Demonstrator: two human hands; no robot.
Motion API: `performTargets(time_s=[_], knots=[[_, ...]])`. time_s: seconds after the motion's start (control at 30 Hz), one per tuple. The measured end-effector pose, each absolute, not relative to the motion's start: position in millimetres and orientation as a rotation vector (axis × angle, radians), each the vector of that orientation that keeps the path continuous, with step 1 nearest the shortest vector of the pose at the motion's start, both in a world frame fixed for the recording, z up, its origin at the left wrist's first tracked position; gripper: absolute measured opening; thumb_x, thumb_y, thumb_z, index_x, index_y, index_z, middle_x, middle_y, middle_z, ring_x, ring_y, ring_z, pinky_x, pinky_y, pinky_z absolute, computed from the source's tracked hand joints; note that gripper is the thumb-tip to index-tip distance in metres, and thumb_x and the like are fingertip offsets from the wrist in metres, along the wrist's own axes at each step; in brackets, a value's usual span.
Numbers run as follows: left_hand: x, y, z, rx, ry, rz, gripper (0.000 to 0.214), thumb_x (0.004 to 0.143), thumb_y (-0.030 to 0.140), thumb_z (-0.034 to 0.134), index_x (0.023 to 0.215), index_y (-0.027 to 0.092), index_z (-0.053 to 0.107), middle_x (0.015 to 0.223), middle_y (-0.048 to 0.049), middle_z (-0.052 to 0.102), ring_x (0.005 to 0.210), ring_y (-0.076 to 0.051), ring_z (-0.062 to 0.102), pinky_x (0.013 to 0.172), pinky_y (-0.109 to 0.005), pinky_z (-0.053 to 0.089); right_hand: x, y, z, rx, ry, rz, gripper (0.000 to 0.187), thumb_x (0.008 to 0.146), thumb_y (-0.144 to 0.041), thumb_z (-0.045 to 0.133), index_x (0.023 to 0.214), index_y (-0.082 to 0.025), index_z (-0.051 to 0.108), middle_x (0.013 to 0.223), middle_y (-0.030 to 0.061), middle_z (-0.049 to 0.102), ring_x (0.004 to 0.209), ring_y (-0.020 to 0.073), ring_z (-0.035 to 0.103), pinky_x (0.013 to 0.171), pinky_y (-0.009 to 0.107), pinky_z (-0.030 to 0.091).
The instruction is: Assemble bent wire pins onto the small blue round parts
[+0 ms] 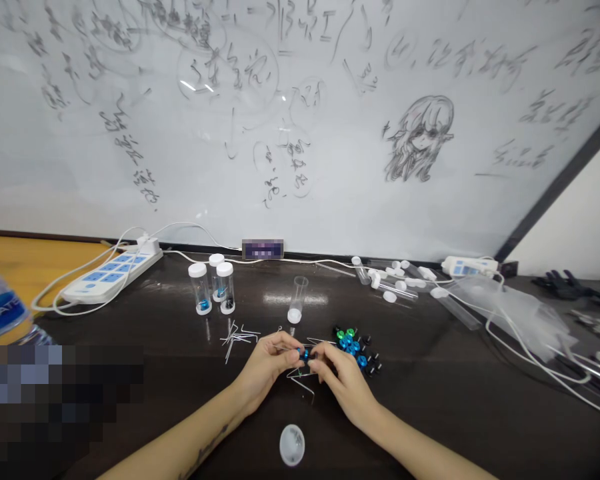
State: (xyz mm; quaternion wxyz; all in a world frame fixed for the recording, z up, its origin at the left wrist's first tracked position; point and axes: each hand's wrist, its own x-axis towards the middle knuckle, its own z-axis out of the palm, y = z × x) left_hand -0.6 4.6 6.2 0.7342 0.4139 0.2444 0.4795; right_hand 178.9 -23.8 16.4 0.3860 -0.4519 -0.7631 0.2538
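My left hand (270, 360) pinches a small blue metal ring-like piece (305, 354) between thumb and index finger. My right hand (337, 367) meets it from the other side, closed on a tiny dark part that looks like a black screw, mostly hidden by the fingertips. Beneath and between the hands lie thin L-shaped hex keys (303, 383). Just right of my right hand is a pile of blue metal pieces (350, 345), green ones (350, 332) and black screws (373, 368). A clear tube (299, 293) stands upright on its white cap behind the hands.
Three capped tubes (200, 287) stand at back left. More hex keys (237, 337) lie left of my hands. A white round cap (292, 445) sits in front. Loose tubes and caps (395, 283), a plastic bag (515, 313), power strips (113, 273) and cables edge the table.
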Motion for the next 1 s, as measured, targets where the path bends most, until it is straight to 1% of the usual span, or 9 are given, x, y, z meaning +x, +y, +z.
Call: performTargets(time_s=[0.1,0.27,0.33,0.47,0.57,0.63,0.8,0.9,1.0], knots=[[-0.3,5.0,6.7,0.91,0.535,1.059,0.013,0.067,0.02,0.076,0.076,0.014,0.069,0.076,-0.0035,0.068,0.069,-0.012,0.06,0.072,-0.025,0.046,179.5,-23.3,13.9,-1.147,-1.92,0.57,0.011,0.088,-0.032,0.057,0.088,-0.02,0.057,0.072,-0.0007,0.054,0.065,0.0162,0.053,0.062,0.025,0.041],[0.0,4.8,6.8,0.913,0.527,1.057,0.012,0.068,0.019,0.076,0.076,0.014,0.069,0.076,-0.0033,0.067,0.067,-0.011,0.059,0.07,-0.024,0.046,180.6,-22.4,13.9,-1.145,-1.907,0.587,0.015,0.087,-0.034,0.059,0.085,-0.02,0.057,0.069,-0.0012,0.055,0.064,0.0159,0.053,0.061,0.024,0.041],[-0.1,4.6,6.7,0.917,0.53,1.051,0.012,0.068,0.019,0.075,0.077,0.014,0.069,0.075,-0.0034,0.067,0.069,-0.011,0.06,0.07,-0.024,0.047,180.4,-22.4,15.3,-1.15,-1.922,0.642,0.021,0.09,-0.036,0.054,0.078,-0.019,0.056,0.066,-0.0017,0.055,0.061,0.0147,0.053,0.06,0.024,0.041],[-0.2,3.8,7.0,0.921,0.539,1.047,0.013,0.068,0.019,0.076,0.077,0.013,0.069,0.075,-0.0035,0.067,0.07,-0.012,0.06,0.072,-0.025,0.047,179.5,-22.6,16.4,-1.107,-1.948,0.733,0.044,0.098,-0.041,0.033,0.067,-0.017,0.053,0.062,-0.0007,0.057,0.057,0.0133,0.055,0.059,0.023,0.041],[-0.1,2.8,7.9,0.932,0.535,1.04,0.014,0.067,0.019,0.077,0.077,0.013,0.069,0.075,-0.003,0.067,0.07,-0.012,0.06,0.072,-0.026,0.047,178.8,-23.3,16.8,-1.109,-1.936,0.757,0.048,0.099,-0.041,0.028,0.066,-0.017,0.053,0.06,-0.0002,0.056,0.055,0.0133,0.055,0.058,0.024,0.041],[0.0,2.4,8.5,0.935,0.539,1.03,0.014,0.066,0.02,0.077,0.076,0.014,0.069,0.074,-0.0028,0.066,0.069,-0.013,0.06,0.072,-0.026,0.047,178.4,-24.0,17.5,-1.13,-1.937,0.738,0.042,0.099,-0.039,0.033,0.068,-0.018,0.053,0.062,-0.0007,0.056,0.056,0.0134,0.054,0.058,0.024,0.041],[0.0,2.2,9.8,0.914,0.543,1.056,0.013,0.067,0.02,0.077,0.075,0.014,0.069,0.074,-0.0026,0.065,0.071,-0.012,0.059,0.073,-0.024,0.047,177.1,-25.1,16.8,-1.122,-1.907,0.614,0.01,0.09,-0.03,0.055,0.09,-0.02,0.055,0.071,-0.0022,0.053,0.063,0.0144,0.052,0.061,0.024,0.041],[0.1,1.9,10.7,0.915,0.555,1.058,0.013,0.065,0.021,0.078,0.074,0.015,0.069,0.074,-0.0028,0.065,0.071,-0.013,0.059,0.072,-0.024,0.047,176.7,-25.7,16.9,-1.124,-1.885,0.613,0.011,0.087,-0.029,0.059,0.092,-0.02,0.054,0.071,-0.0025,0.052,0.062,0.0142,0.052,0.059,0.023,0.041],[0.6,1.5,11.9,0.909,0.565,1.056,0.015,0.064,0.023,0.079,0.073,0.015,0.069,0.075,-0.003,0.066,0.071,-0.013,0.059,0.073,-0.026,0.047,177.1,-26.5,19.2,-1.14,-1.869,0.631,0.012,0.091,-0.031,0.052,0.09,-0.02,0.054,0.072,-0.0017,0.054,0.064,0.0145,0.053,0.06,0.023,0.041]])
